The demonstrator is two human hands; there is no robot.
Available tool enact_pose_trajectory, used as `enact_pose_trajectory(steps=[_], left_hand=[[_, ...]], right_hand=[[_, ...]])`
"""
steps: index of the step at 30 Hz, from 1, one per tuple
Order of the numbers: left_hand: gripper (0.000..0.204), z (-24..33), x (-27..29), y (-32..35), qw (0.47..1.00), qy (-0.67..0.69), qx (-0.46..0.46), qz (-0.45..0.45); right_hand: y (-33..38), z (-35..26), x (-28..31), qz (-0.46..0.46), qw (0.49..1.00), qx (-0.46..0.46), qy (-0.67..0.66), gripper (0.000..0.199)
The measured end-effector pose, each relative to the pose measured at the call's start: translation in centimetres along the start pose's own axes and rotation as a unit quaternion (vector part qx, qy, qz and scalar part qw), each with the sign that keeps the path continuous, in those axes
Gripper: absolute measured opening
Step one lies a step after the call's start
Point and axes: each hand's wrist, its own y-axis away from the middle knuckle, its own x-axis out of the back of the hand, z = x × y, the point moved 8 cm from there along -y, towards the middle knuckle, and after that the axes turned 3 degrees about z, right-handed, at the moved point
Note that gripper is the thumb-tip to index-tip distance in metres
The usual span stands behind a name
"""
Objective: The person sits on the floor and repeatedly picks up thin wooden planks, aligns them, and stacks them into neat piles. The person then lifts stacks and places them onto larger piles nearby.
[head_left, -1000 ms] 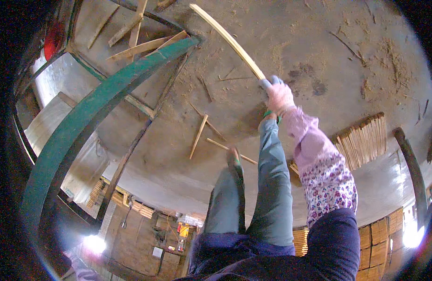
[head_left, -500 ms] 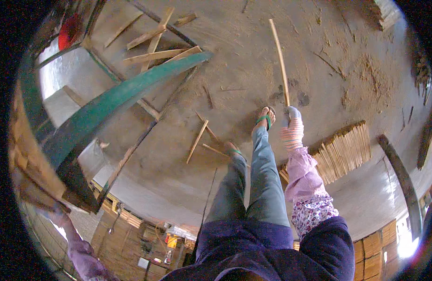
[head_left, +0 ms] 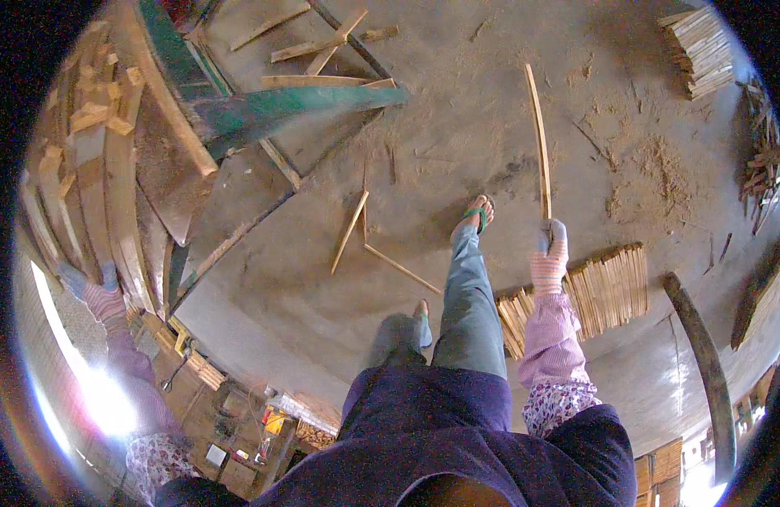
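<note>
My right hand (head_left: 550, 258), in a striped glove with grey-blue fingertips, is closed round the near end of a long, thin wooden strip (head_left: 538, 135). The strip points away from me above the floor. At the far left my left hand (head_left: 104, 300), gloved alike, is at the near ends of several long wooden pieces (head_left: 119, 203) lying on a raised surface. Its fingers look spread, with a board end between them; whether they grip it is not clear. Short wood blocks (head_left: 90, 117) lie on top of these pieces.
A green metal frame (head_left: 297, 106) stands left of centre, with loose boards (head_left: 322, 51) behind it. Thin sticks (head_left: 349, 232) lie on the floor by my feet. On the right are a row of stacked strips (head_left: 610, 283), another stack (head_left: 698, 55) and a dark curved beam (head_left: 703, 363).
My left hand has moved up to the ends of the wooden pieces, which have come into view as my view turned left. My right hand still holds the strip.
</note>
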Motion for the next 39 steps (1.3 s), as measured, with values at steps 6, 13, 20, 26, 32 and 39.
enact_pose_trajectory(steps=[6, 13, 20, 26, 32, 39], left_hand=[[0.120, -1.4, -4.9, 3.0, 0.995, -0.080, 0.004, -0.052], [0.109, 5.8, -4.9, 1.8, 1.000, 0.007, 0.015, -0.001], [0.117, 6.7, -8.8, 3.8, 0.998, 0.013, 0.059, -0.009], [0.117, 6.9, -12.6, 4.5, 0.992, 0.037, 0.112, -0.054], [0.123, 9.2, -11.0, 1.5, 0.980, 0.111, 0.123, -0.114], [0.113, 9.8, -7.5, 3.8, 0.972, 0.153, -0.070, -0.164]], right_hand=[[-1.1, 1.2, 1.3, -0.010, 0.982, -0.081, -0.170, 0.025], [-3.2, -1.0, 1.5, 0.038, 0.966, -0.101, -0.235, 0.033], [-2.3, -15.0, -0.8, -0.012, 0.949, -0.056, -0.311, 0.038], [3.3, -27.7, -4.9, -0.213, 0.927, -0.150, -0.269, 0.051], [7.4, -37.1, -7.9, -0.278, 0.881, -0.105, -0.369, 0.052], [15.4, -45.5, -14.0, -0.228, 0.901, 0.009, -0.368, 0.054]])
